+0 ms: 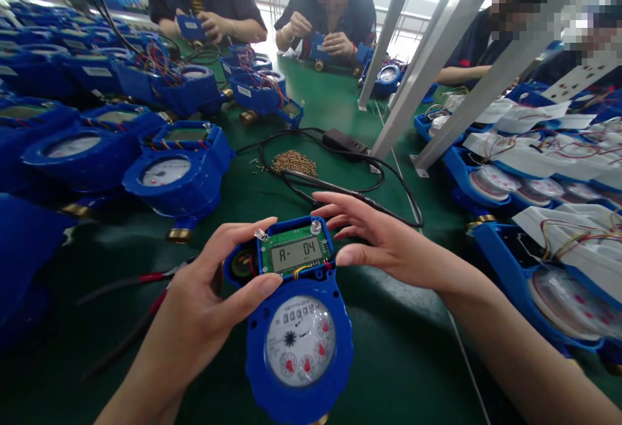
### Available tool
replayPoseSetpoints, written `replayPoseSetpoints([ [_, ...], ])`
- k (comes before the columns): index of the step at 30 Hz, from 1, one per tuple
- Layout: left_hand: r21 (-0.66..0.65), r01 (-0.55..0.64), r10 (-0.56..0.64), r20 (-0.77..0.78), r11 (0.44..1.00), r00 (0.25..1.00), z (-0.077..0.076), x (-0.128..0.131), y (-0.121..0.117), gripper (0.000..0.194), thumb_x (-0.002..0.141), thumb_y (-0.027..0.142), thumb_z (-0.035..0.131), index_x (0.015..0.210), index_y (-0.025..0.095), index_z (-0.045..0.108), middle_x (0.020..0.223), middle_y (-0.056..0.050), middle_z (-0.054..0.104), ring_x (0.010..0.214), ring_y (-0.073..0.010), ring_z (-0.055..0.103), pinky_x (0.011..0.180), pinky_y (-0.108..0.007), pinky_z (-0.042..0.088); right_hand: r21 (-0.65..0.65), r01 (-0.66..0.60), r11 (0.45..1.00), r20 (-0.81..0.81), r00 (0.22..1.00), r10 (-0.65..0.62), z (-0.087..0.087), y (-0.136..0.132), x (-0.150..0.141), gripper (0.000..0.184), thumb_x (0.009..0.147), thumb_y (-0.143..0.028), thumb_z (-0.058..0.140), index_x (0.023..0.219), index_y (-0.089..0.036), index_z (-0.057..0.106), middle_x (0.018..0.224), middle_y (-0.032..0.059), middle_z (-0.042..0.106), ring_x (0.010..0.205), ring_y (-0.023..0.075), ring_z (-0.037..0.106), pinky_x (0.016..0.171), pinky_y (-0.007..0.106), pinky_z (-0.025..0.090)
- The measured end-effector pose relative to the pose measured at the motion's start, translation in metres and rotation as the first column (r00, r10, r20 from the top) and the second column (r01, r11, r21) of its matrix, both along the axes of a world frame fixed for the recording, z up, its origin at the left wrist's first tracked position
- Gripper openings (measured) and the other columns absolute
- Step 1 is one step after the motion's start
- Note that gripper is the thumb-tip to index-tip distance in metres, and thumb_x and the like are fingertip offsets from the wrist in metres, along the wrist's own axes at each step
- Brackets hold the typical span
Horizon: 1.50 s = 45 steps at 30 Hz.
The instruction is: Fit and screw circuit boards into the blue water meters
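A blue water meter [297,321] with a round white dial and a green circuit board showing "A- 04" on its small screen is held in front of me. My left hand [204,308] grips its left side, thumb and fingers wrapped round the upper housing. My right hand [383,237] hovers at the meter's upper right with fingers stretched out and apart, its thumb touching the edge next to the circuit board. The meter's top cover is off, so coloured wires show.
Many blue meters [175,169] crowd the green table [389,360] at left, and more with white papers [534,153] at right. A pile of small brass screws [294,162], a black adapter [345,142] with cable, red-handled pliers [146,295]. Several people work at the far side.
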<state>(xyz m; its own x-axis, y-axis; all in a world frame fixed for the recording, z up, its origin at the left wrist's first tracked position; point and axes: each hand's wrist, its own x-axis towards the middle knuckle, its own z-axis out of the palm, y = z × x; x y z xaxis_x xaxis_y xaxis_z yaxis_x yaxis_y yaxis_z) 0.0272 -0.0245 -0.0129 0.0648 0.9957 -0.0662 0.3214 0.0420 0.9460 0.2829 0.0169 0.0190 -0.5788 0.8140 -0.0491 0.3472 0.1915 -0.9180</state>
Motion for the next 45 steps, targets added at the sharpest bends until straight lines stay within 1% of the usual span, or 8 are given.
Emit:
replayPoseSetpoints([
  [18, 0.072, 0.160, -0.157, -0.048, 0.984, 0.986, -0.003, -0.010, 0.005, 0.047, 0.086, 0.046, 0.073, 0.130, 0.039, 0.058, 0.132, 0.002, 0.056, 0.123, -0.0220, 0.056, 0.101, -0.032, 0.047, -0.043, 0.007, 0.999, -0.027, 1.000, -0.008, 0.000, -0.004, -0.007, 0.083, 0.088, -0.038, 0.078, 0.158, -0.031, 0.033, 0.160, 0.0030, 0.042, 0.141, 0.0220, 0.049, 0.115, 0.036, 0.048],
  [23, 0.074, 0.087, -0.089, 0.022, 0.993, 0.996, -0.004, -0.006, 0.004, 0.044, 0.081, 0.046, 0.076, 0.123, 0.037, 0.064, 0.129, 0.002, 0.058, 0.122, -0.0234, 0.057, 0.098, -0.031, 0.048, 0.049, -0.084, 0.995, 0.317, 0.946, 0.064, -0.003, 0.001, 0.016, 0.099, 0.077, -0.059, 0.080, 0.158, -0.030, 0.032, 0.165, 0.0058, 0.031, 0.154, 0.0302, 0.025, 0.126, 0.048, 0.028],
  [28, 0.041, 0.085, -0.087, 0.052, 0.996, 0.995, -0.002, -0.003, 0.003, 0.044, 0.080, 0.047, 0.076, 0.123, 0.040, 0.065, 0.125, 0.004, 0.058, 0.118, -0.0208, 0.059, 0.095, -0.028, 0.050, 0.276, 0.279, 0.920, 0.584, 0.711, -0.391, -0.027, 0.009, 0.010, 0.071, 0.087, -0.037, 0.075, 0.151, -0.022, 0.047, 0.148, 0.0179, 0.048, 0.140, 0.0396, 0.044, 0.118, 0.056, 0.034],
  [31, 0.013, 0.100, -0.100, 0.050, 0.995, 0.994, 0.001, -0.004, 0.004, 0.045, 0.081, 0.048, 0.075, 0.124, 0.042, 0.064, 0.125, 0.004, 0.057, 0.115, -0.0199, 0.060, 0.094, -0.027, 0.051, 0.304, 0.378, 0.874, 0.526, 0.699, -0.485, -0.048, 0.017, -0.005, 0.051, 0.085, -0.026, 0.073, 0.134, -0.019, 0.062, 0.126, 0.0178, 0.062, 0.120, 0.0382, 0.059, 0.105, 0.055, 0.045],
  [34, -0.013, 0.119, -0.118, 0.079, 0.993, 0.990, 0.002, -0.005, 0.006, 0.046, 0.080, 0.046, 0.075, 0.124, 0.041, 0.064, 0.125, 0.003, 0.055, 0.116, -0.0211, 0.059, 0.096, -0.029, 0.051, 0.265, 0.433, 0.861, 0.431, 0.746, -0.508, -0.048, 0.027, -0.002, 0.027, 0.073, -0.023, 0.078, 0.099, -0.018, 0.074, 0.094, 0.0094, 0.070, 0.087, 0.0283, 0.067, 0.083, 0.042, 0.054],
  [37, -0.005, 0.116, -0.115, 0.095, 0.993, 0.989, 0.002, -0.005, 0.007, 0.046, 0.077, 0.043, 0.076, 0.122, 0.040, 0.066, 0.123, 0.001, 0.055, 0.116, -0.0229, 0.059, 0.100, -0.033, 0.049, 0.213, 0.522, 0.826, 0.270, 0.781, -0.563, -0.020, 0.038, 0.017, 0.016, 0.062, -0.023, 0.082, 0.070, -0.016, 0.069, 0.060, 0.0007, 0.060, 0.054, 0.0168, 0.054, 0.056, 0.031, 0.046],
  [40, 0.007, 0.093, -0.093, 0.116, 0.996, 0.989, -0.001, -0.004, 0.007, 0.045, 0.076, 0.041, 0.076, 0.120, 0.039, 0.068, 0.122, 0.000, 0.057, 0.116, -0.0243, 0.059, 0.102, -0.036, 0.049, 0.158, 0.639, 0.753, -0.039, 0.766, -0.642, 0.019, 0.055, 0.035, 0.031, 0.063, -0.036, 0.082, 0.083, -0.017, 0.067, 0.066, -0.0007, 0.061, 0.056, 0.0146, 0.055, 0.054, 0.028, 0.045],
  [45, 0.043, 0.089, -0.094, 0.118, 0.995, 0.989, -0.008, -0.003, 0.007, 0.046, 0.075, 0.043, 0.075, 0.120, 0.038, 0.068, 0.122, -0.001, 0.058, 0.117, -0.0269, 0.059, 0.103, -0.039, 0.049, 0.057, 0.769, 0.636, -0.605, 0.534, -0.591, 0.046, 0.106, 0.025, 0.038, 0.073, -0.052, 0.069, 0.081, -0.024, 0.043, 0.062, -0.0103, 0.046, 0.053, 0.0075, 0.049, 0.064, 0.024, 0.053],
])
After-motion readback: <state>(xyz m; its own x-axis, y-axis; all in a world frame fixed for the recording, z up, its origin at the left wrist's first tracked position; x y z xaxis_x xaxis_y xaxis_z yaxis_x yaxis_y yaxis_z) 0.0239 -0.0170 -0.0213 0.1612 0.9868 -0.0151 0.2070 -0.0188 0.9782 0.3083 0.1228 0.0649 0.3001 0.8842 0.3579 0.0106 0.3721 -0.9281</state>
